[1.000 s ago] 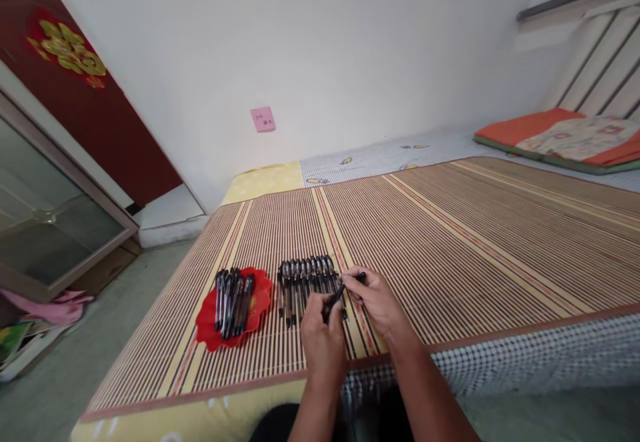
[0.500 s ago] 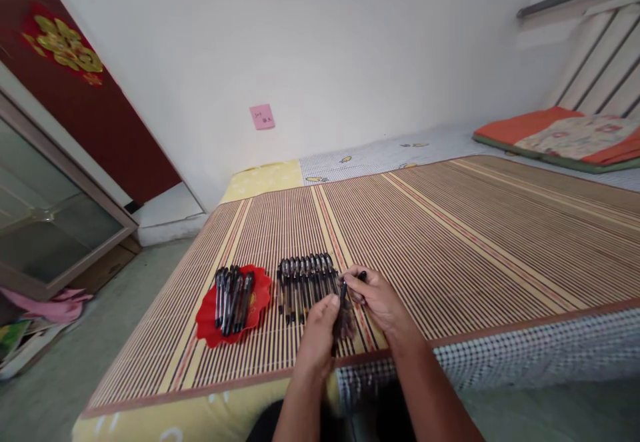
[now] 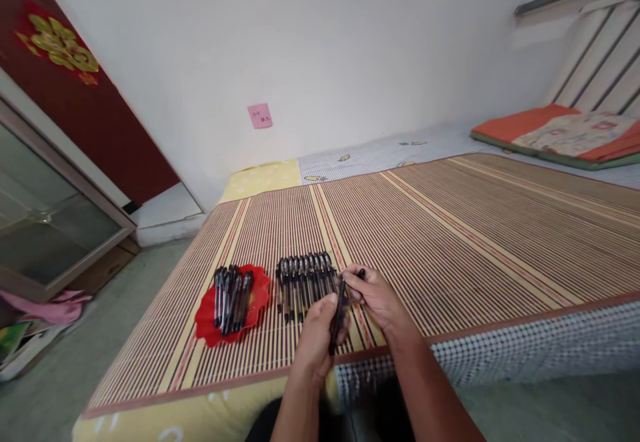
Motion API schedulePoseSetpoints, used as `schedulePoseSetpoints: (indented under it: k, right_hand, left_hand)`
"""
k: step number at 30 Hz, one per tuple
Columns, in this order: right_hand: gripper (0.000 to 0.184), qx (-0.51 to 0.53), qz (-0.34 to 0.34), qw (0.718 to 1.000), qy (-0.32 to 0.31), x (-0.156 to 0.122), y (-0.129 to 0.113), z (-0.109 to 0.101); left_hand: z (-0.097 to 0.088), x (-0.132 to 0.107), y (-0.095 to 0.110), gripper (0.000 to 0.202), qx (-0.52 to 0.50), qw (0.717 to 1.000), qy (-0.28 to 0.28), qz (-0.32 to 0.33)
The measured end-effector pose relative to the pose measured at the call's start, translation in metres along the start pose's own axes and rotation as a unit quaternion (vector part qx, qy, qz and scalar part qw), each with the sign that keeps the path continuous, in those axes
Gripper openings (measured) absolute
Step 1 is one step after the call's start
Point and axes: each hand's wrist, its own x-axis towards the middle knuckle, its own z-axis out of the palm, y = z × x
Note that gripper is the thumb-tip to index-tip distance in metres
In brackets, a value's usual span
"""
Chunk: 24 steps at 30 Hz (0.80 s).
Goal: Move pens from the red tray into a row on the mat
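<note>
My left hand is closed around a black pen, held nearly upright over the striped bamboo mat. My right hand pinches a small black pen cap just beside the pen's top end. Right in front of my hands lies a row of several black pens, side by side on the mat. To the left, a red plate holds several more black pens.
The mat covers a bed with a checked sheet at its front edge. An orange folded quilt lies at the far right. A pink note sticks on the white wall. A glass cabinet and floor clutter are at left.
My left hand turned the pen from slanting across the row to nearly upright and pulled it slightly toward me. The right hand stayed put with the cap.
</note>
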Motion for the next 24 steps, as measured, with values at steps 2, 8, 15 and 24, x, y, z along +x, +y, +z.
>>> schedulePoseSetpoints:
  k: [2, 8, 15, 24]
  right_hand:
    - [0.028, -0.001, -0.002, 1.000, -0.007, 0.000, 0.002, -0.001]
    - [0.026, 0.022, -0.006, 1.000, -0.020, -0.001, 0.002, -0.002]
    - [0.031, 0.146, 0.003, 0.988, 0.052, 0.004, -0.001, -0.006]
    - [0.033, 0.231, -0.131, 0.925, 0.273, 0.010, -0.016, -0.047]
  left_hand:
    - [0.002, -0.001, 0.001, 0.053, 0.027, 0.999, 0.012, 0.030]
    - [-0.004, 0.000, -0.001, 0.049, -0.053, 0.996, -0.064, -0.036]
    - [-0.010, -0.004, -0.002, 0.043, -0.061, 0.986, -0.132, -0.085]
    - [-0.027, -0.004, 0.012, 0.050, 0.112, 0.992, -0.046, -0.036]
